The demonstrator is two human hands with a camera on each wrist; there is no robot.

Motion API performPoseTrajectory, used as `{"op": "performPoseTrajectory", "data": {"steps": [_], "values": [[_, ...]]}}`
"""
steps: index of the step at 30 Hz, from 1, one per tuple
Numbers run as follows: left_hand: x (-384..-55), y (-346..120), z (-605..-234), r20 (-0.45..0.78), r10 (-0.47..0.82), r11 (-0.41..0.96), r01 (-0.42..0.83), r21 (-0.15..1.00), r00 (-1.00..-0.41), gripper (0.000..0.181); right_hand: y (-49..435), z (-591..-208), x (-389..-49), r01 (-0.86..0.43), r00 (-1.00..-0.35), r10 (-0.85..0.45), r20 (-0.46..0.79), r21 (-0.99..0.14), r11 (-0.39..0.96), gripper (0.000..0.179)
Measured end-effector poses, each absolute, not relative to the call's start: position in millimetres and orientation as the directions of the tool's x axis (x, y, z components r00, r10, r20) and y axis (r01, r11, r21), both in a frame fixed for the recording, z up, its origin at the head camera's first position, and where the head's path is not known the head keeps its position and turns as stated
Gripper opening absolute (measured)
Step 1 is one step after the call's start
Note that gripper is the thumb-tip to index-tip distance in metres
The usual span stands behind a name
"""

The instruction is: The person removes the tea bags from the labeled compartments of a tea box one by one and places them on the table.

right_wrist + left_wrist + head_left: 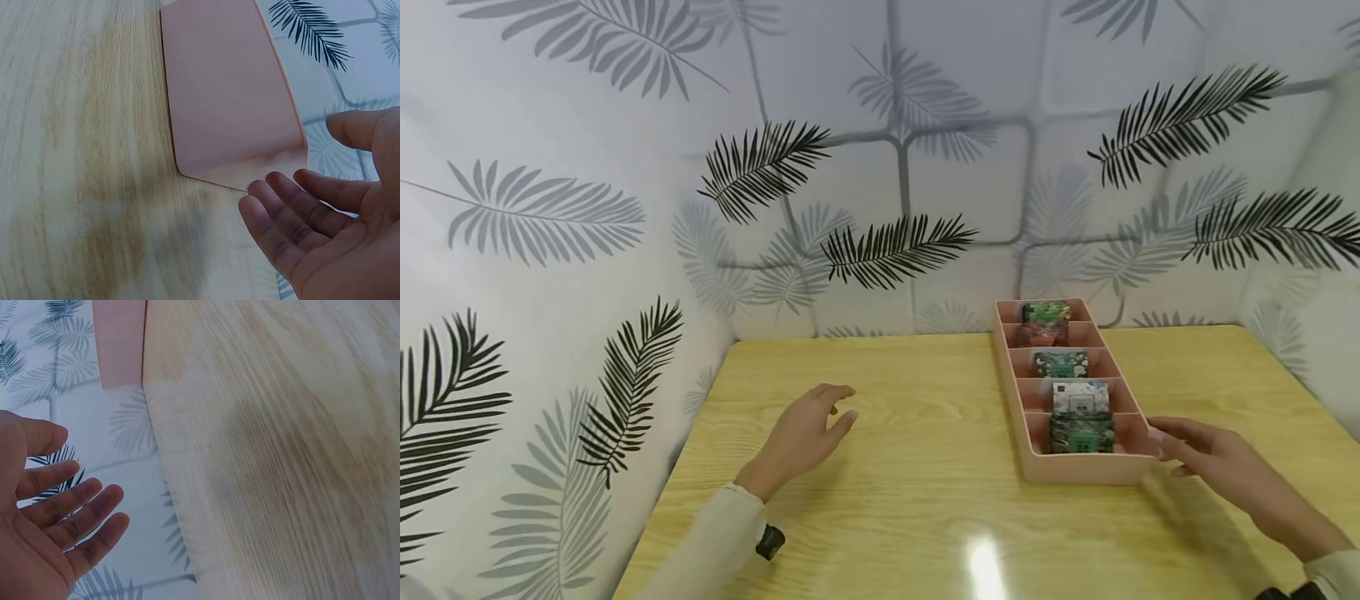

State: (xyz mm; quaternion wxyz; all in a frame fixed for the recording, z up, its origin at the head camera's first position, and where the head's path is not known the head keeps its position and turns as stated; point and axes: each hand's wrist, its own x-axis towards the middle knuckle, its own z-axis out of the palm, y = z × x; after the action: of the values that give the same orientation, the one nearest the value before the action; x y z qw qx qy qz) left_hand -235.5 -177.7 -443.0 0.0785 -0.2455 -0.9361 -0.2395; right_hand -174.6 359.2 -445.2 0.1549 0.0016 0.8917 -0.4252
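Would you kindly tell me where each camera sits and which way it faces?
Head: worn on the head, facing forward and down at the table, pink tray and leaf-print backdrop; the left hand, right hand and sleeves show.
Left wrist: on that wrist, facing table and backdrop; left palm and fingers show.
Right wrist: on that wrist, facing the tray's outside; right palm and fingers show.
Shared: head and right wrist both show tray and right hand.

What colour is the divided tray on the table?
The divided tray is pink; the head view shows it best.
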Motion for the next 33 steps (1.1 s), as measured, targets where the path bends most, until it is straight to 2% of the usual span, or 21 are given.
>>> {"op": "performPoseTrajectory", "data": {"steps": [6, 14, 21, 26, 33], "values": [[-238, -159, -440, 0.237, 0.461, 0.706, 0.515, 0.485, -0.855, 0.038, 363, -453, -171, 0.176, -0.938, -0.15, -0.312, -0.803, 0.57, 0.074], [-242, -135, -438, 0.276, 0.507, 0.675, 0.575, 0.462, -0.817, 0.034, 366, -458, -170, 0.154, -0.934, -0.203, -0.295, -0.842, 0.517, 0.068], [-246, -107, -439, 0.249, 0.555, 0.635, 0.598, 0.489, -0.794, 0.038, 363, -460, -171, 0.226, -0.925, -0.158, -0.345, -0.835, 0.502, 0.077], [-252, -87, -440, 0.253, 0.572, 0.601, 0.609, 0.518, -0.78, 0.033, 364, -464, -171, 0.235, -0.923, -0.156, -0.352, -0.836, 0.496, 0.077], [-260, -61, -440, 0.278, 0.623, 0.566, 0.666, 0.486, -0.732, 0.03, 365, -469, -173, 0.241, -0.916, -0.182, -0.357, -0.854, 0.461, 0.075]]}}
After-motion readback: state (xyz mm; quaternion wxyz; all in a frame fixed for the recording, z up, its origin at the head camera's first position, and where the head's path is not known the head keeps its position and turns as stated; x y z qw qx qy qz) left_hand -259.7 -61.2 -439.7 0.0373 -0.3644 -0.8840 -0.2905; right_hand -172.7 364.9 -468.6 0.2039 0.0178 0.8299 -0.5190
